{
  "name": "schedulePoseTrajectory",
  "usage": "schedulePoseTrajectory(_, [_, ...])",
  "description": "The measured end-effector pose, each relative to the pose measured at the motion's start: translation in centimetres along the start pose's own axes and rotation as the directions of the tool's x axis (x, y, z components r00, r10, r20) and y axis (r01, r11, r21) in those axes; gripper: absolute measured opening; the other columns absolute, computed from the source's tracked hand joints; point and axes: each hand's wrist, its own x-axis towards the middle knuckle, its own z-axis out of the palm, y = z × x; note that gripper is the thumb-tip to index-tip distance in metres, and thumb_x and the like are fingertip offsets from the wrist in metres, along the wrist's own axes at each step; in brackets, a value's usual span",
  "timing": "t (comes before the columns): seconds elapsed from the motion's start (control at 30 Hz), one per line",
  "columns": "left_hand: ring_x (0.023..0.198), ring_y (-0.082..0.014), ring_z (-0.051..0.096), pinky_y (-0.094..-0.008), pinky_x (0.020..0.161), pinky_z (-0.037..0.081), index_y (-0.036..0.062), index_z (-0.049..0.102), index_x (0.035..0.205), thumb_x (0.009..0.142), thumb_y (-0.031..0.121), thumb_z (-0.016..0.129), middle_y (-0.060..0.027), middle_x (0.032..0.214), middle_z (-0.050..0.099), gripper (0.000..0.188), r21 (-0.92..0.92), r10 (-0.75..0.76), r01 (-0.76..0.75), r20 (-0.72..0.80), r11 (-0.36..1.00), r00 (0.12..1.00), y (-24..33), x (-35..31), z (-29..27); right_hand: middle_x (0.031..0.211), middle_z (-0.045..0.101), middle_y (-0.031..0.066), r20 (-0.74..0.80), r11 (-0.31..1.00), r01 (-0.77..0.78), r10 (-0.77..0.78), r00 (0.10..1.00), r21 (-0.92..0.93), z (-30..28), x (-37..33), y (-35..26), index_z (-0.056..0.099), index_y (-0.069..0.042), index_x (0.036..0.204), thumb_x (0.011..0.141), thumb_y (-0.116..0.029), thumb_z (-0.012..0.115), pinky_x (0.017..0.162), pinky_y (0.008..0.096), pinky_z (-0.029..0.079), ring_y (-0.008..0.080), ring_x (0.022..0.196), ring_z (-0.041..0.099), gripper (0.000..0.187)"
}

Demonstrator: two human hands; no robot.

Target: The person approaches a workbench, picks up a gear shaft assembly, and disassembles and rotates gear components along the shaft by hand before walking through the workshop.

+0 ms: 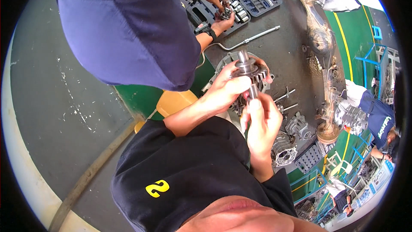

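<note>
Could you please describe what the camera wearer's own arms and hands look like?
The left hand and right hand are both bare, with no gloves, and no watch or band shows on either wrist. The left sleeve and right sleeve are black and stop short of the wrists, leaving forearm bare. A yellow marking shows on the black top.

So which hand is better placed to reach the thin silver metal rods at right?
Probably the right hand: it's nearer the rods, though pinching the shiny metal cylinder; the left hand holds the grey toothed gear.
</note>
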Motion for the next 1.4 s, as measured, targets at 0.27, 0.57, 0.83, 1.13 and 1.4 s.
schedulePoseTrajectory(0.27, [0.102, -0.0302, 0.055, -0.0437, 0.097, 0.041, 0.0016, 0.052, 0.113, 0.067, 0.056, 0.071, -0.0114, 0.095, 0.054, 0.073, -0.057, 0.013, -0.019, -0.112, 0.998, 0.994, 0.7, 3.5, 0.1, 0.067, 0.054, 0.0014, -0.026, 0.994, 0.030, -0.032, 0.999, -0.105, 0.7, 3.5, -0.8, 0.057, 0.006, 0.101, 0.094, -0.009, 0.057, 0.042, 0.0208, 0.037, 0.0046, 0.048, 0.048, 0.016])
schedulePoseTrajectory(0.57, [0.092, -0.0239, 0.055, -0.0382, 0.091, 0.042, 0.0009, 0.054, 0.106, 0.066, 0.059, 0.069, -0.0111, 0.093, 0.053, 0.072, -0.079, 0.018, -0.025, -0.084, 0.997, 0.996, 2.2, 5.9, 0.4, 0.066, 0.054, 0.0016, -0.093, 0.996, -0.051, 0.044, 0.995, -0.076, 1.5, 4.2, -2.5, 0.057, 0.007, 0.100, 0.093, -0.009, 0.059, 0.042, 0.0210, 0.038, 0.0054, 0.048, 0.049, 0.018])
schedulePoseTrajectory(0.83, [0.100, -0.0183, 0.054, -0.0293, 0.090, 0.042, -0.0020, 0.047, 0.117, 0.079, 0.049, 0.065, -0.0094, 0.101, 0.055, 0.066, -0.216, -0.007, 0.024, 0.082, 0.976, 0.997, 0.1, 7.8, -0.4, 0.063, 0.052, -0.0004, -0.184, 0.978, -0.020, -0.018, 0.983, -0.205, 0.4, 5.9, -2.6, 0.059, 0.005, 0.096, 0.092, -0.010, 0.060, 0.042, 0.0205, 0.039, 0.0044, 0.048, 0.049, 0.015])
schedulePoseTrajectory(1.13, [0.100, -0.0216, 0.057, -0.0339, 0.097, 0.041, -0.0044, 0.051, 0.114, 0.080, 0.045, 0.063, -0.0117, 0.100, 0.058, 0.062, -0.296, 0.045, -0.008, 0.120, 0.955, 0.992, -1.3, 8.8, -0.5, 0.067, 0.057, -0.0003, -0.208, 0.978, -0.019, -0.026, 0.978, -0.210, -0.7, 5.1, -2.3, 0.060, 0.004, 0.099, 0.092, -0.011, 0.062, 0.044, 0.0197, 0.038, 0.0025, 0.049, 0.048, 0.016])
schedulePoseTrajectory(1.4, [0.099, -0.0228, 0.057, -0.0357, 0.095, 0.043, -0.0024, 0.050, 0.114, 0.079, 0.049, 0.065, -0.0117, 0.102, 0.057, 0.064, -0.257, 0.032, -0.017, 0.054, 0.966, 0.998, -1.0, 9.1, -0.5, 0.066, 0.057, 0.0002, -0.229, 0.963, -0.029, -0.035, 0.973, -0.268, -0.5, 6.5, -2.6, 0.061, 0.005, 0.096, 0.090, -0.012, 0.066, 0.045, 0.0188, 0.038, 0.0023, 0.050, 0.049, 0.019])
